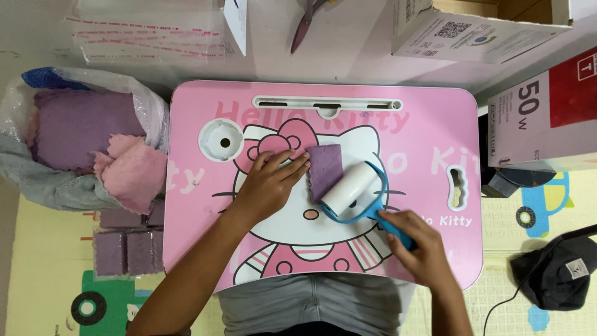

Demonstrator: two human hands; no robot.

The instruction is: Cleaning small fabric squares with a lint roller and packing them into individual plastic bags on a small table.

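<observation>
Two hands work over a small pink table (429, 124) printed with a cartoon cat. The left hand (268, 180) lies flat with its fingers spread and together at the tips, pressing the left edge of a small purple cloth (326, 169) that rests near the middle of the table. The right hand (421, 246) is clamped around the blue handle of a lint roller (352, 190), whose white drum sits on the cloth's lower right corner.

Judging by the layout, the work looks partly through: a clear bag (81, 130) on the left, off the table, holds many purple and pink cloths, while a few folded purple squares (124, 249) lie on the floor mat below it. Which pile is finished cannot be told.

Room to move is fair. The table is bare right of the roller and toward its far edge, where a slot runs. Cardboard boxes (547, 112) crowd the right side, and scissors (306, 22) lie beyond the far edge.
</observation>
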